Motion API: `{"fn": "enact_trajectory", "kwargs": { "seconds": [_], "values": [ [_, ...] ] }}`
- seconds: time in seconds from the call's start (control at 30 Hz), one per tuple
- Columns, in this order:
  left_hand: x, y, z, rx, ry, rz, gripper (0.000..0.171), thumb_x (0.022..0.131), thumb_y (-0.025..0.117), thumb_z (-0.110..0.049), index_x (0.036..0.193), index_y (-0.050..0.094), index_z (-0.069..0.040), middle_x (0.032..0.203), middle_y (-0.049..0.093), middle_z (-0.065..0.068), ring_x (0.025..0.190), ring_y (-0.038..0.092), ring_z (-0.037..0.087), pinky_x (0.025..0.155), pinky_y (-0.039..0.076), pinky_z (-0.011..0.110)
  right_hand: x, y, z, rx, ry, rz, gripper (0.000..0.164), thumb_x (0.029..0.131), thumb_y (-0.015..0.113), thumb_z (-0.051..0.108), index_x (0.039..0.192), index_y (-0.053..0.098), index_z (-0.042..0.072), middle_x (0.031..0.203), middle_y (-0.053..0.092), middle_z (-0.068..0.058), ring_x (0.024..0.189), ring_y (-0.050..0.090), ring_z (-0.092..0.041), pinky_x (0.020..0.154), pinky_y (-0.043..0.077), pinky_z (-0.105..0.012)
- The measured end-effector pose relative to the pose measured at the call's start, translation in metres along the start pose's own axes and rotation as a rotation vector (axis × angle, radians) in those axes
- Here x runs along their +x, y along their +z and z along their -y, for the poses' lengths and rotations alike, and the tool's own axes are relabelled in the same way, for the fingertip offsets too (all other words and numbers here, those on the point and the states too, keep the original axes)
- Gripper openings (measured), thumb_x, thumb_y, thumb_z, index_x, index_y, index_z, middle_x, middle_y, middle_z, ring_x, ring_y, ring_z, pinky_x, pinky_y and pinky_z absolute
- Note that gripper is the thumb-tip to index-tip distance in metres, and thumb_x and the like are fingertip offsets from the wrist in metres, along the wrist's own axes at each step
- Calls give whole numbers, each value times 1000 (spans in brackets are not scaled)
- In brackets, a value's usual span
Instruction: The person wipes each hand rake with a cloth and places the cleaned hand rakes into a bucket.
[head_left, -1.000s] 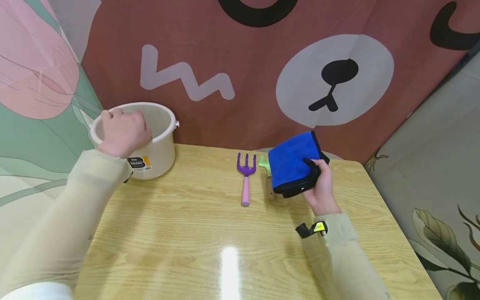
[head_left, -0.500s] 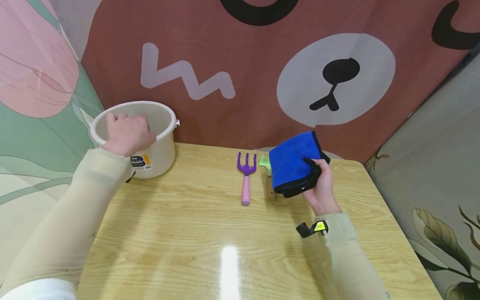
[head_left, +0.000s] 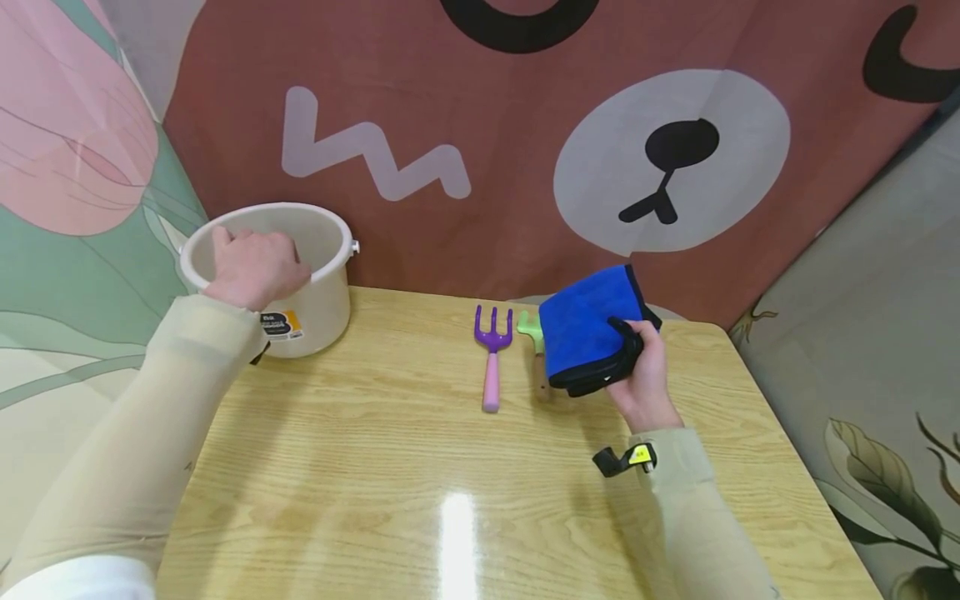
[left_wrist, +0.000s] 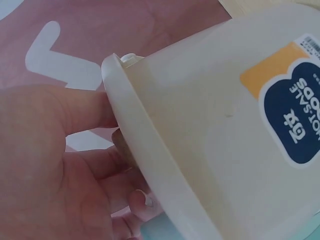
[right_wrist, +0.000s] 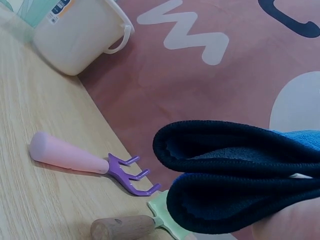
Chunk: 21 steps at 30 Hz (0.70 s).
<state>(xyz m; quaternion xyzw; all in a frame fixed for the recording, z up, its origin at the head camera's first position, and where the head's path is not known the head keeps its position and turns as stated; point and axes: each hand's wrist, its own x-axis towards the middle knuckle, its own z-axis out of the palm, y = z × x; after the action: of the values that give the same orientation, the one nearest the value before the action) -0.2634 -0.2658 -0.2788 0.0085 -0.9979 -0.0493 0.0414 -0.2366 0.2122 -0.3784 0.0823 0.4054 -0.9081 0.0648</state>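
My left hand (head_left: 253, 268) reaches over the near rim of a white bucket (head_left: 318, 321) in the head view, fingers curled. In the left wrist view, thumb and fingers (left_wrist: 85, 112) pass behind the rim, around a brown, wood-like handle end (left_wrist: 124, 146); the rest of it is hidden by the bucket wall. My right hand (head_left: 647, 379) grips a folded blue towel (head_left: 588, 325) with black edging above the table's right side. Left of the towel lie a purple hand fork with a pink handle (head_left: 492, 358) and a green rake with a wooden handle (head_left: 531, 329), partly behind the towel.
The wooden table (head_left: 360, 467) meets a brown wall hanging (head_left: 420, 242) at its back edge, with the bucket at the back left. A patterned grey curtain (head_left: 870, 333) runs along the right side. The bucket's bail (right_wrist: 120, 46) hangs down its side.
My left hand has shifted slightly right and down at the bucket rim, then stayed there. The right hand and the towel have barely moved; the tools lie where they were.
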Motion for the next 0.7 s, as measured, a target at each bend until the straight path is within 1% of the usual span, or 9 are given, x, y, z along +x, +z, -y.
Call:
{"fn": "enact_trajectory", "kwargs": {
  "seconds": [0.03, 0.13, 0.27, 0.37, 0.47, 0.6, 0.7],
  "values": [
    [0, 0, 1, -7, 3, -1, 24, 87, 50, -20, 74, 65, -6, 75, 64, 19, 93, 53, 52, 98, 21, 68, 0, 0, 0, -2, -1, -1, 39, 104, 46, 32, 138, 28, 23, 137, 42, 2, 120, 49, -17, 100, 45, -32],
    [1, 0, 3, -38, 16, -10, 24, 86, 52, -20, 82, 71, -5, 77, 68, 17, 90, 58, 47, 97, 22, 67, 0, 0, 0, -1, -8, 6, 38, 105, 46, 30, 138, 28, 23, 137, 41, 2, 120, 49, -17, 100, 46, -31],
    [1, -1, 8, -70, 38, -8, 30, 87, 54, -23, 97, 76, -4, 84, 73, 17, 91, 62, 42, 96, 22, 68, 0, -1, 0, -3, -15, 13, 37, 105, 45, 30, 138, 28, 23, 137, 40, 2, 119, 49, -17, 99, 47, -31],
    [1, -1, 8, -73, 46, 1, 32, 89, 54, -25, 98, 77, -4, 86, 74, 17, 91, 62, 41, 96, 23, 68, 0, -1, 0, 2, -14, 12, 38, 105, 46, 30, 137, 28, 23, 136, 40, 2, 118, 49, -17, 99, 47, -31],
    [1, -2, 7, -69, 52, 15, 32, 91, 54, -26, 99, 77, -5, 85, 73, 17, 90, 62, 40, 95, 23, 67, -1, -1, 0, -5, -6, 9, 40, 105, 46, 31, 139, 26, 24, 139, 38, 2, 122, 46, -17, 102, 43, -32],
    [0, -2, 7, -72, 60, 34, 33, 94, 54, -25, 103, 78, -4, 88, 74, 18, 92, 61, 40, 94, 25, 67, -1, 0, 0, -16, 4, 4, 44, 104, 46, 33, 141, 25, 25, 142, 38, 3, 127, 43, -18, 106, 39, -33],
    [-1, -2, 7, -78, 65, 43, 33, 94, 54, -23, 105, 77, -3, 91, 74, 20, 93, 62, 40, 94, 27, 67, 0, 0, 0, -14, 8, 8, 43, 104, 46, 33, 141, 25, 24, 142, 38, 3, 128, 43, -18, 107, 38, -34]
  ]
}}
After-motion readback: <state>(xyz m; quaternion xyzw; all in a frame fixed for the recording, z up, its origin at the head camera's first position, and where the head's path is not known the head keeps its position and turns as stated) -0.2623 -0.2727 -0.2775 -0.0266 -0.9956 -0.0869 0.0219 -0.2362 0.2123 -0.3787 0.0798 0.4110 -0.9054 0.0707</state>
